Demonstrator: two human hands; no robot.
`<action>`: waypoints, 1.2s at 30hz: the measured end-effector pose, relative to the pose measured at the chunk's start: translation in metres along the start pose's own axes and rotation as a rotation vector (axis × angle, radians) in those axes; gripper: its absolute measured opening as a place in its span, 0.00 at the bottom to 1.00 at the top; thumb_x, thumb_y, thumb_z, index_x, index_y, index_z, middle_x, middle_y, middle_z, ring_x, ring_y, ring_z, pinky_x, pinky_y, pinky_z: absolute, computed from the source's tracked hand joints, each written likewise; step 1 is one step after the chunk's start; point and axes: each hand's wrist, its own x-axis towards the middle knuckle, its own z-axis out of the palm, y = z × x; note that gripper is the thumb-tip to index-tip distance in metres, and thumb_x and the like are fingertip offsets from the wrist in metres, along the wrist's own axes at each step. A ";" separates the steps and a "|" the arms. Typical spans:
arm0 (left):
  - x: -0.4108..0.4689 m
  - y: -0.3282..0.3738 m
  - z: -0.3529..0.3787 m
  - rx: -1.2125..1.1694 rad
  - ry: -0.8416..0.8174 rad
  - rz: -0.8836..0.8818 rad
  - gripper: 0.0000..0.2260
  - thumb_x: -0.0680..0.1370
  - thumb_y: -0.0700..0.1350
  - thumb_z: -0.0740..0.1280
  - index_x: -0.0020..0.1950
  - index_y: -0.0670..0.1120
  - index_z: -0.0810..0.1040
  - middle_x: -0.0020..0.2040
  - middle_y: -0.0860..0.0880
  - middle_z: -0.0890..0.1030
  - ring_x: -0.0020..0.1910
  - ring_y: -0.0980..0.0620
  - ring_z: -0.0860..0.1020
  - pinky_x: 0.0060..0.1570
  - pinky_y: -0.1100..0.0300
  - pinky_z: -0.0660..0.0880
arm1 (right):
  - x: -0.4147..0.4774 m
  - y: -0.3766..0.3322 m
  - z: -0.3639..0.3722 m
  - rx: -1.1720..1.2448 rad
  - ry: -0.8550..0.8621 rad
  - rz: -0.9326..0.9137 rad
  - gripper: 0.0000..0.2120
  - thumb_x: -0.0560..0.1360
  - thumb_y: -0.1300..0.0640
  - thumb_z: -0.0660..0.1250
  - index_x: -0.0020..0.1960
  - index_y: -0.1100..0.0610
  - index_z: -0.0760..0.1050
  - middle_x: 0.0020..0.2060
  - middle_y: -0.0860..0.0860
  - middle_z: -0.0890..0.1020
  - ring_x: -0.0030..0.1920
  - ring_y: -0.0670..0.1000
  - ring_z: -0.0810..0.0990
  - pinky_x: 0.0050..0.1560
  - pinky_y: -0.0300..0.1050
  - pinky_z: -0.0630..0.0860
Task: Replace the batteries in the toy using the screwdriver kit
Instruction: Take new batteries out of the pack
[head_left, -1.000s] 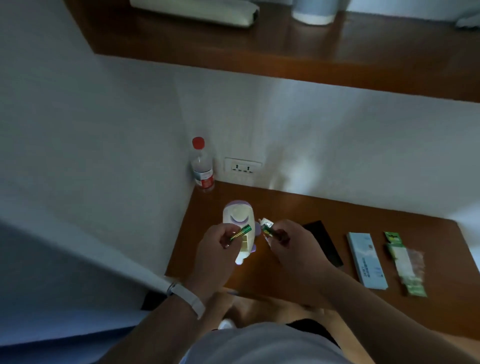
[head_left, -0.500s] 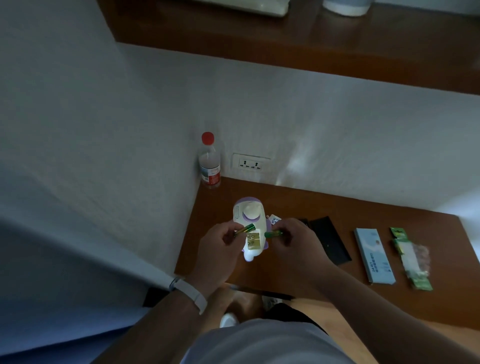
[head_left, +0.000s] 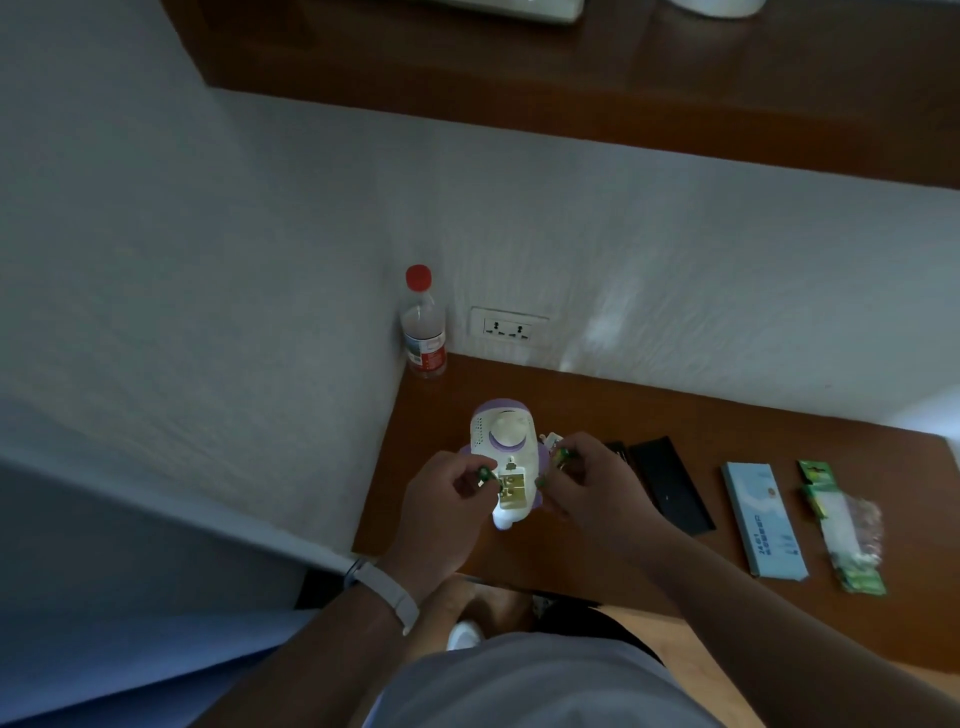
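White and purple toy (head_left: 506, 457) lies on the wooden desk (head_left: 571, 405) by the wall corner, battery bay open, brassy contacts showing. Left hand (head_left: 441, 514) pinches a green battery (head_left: 485, 474) beside the bay. Right hand (head_left: 592, 483) grips a second battery (head_left: 563, 457), now pulled back off the opening.
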 end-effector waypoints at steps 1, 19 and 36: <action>0.000 0.000 0.000 0.006 0.000 0.003 0.13 0.77 0.39 0.72 0.50 0.58 0.78 0.46 0.54 0.78 0.48 0.64 0.76 0.44 0.67 0.76 | 0.002 0.002 0.001 -0.057 0.004 -0.009 0.06 0.77 0.52 0.68 0.44 0.45 0.72 0.33 0.40 0.82 0.30 0.39 0.78 0.27 0.30 0.71; 0.000 -0.005 0.009 0.034 0.037 0.105 0.12 0.76 0.40 0.75 0.54 0.54 0.78 0.47 0.59 0.79 0.47 0.62 0.79 0.44 0.70 0.77 | 0.007 0.022 0.017 -0.274 0.039 -0.121 0.04 0.74 0.53 0.70 0.46 0.47 0.75 0.38 0.44 0.79 0.38 0.43 0.77 0.36 0.40 0.76; 0.003 -0.007 0.017 0.146 -0.051 0.231 0.11 0.78 0.37 0.72 0.60 0.44 0.83 0.52 0.55 0.78 0.52 0.59 0.77 0.53 0.63 0.77 | 0.011 0.021 0.030 -0.292 0.049 -0.258 0.08 0.74 0.60 0.70 0.53 0.54 0.79 0.45 0.46 0.76 0.41 0.42 0.74 0.41 0.38 0.74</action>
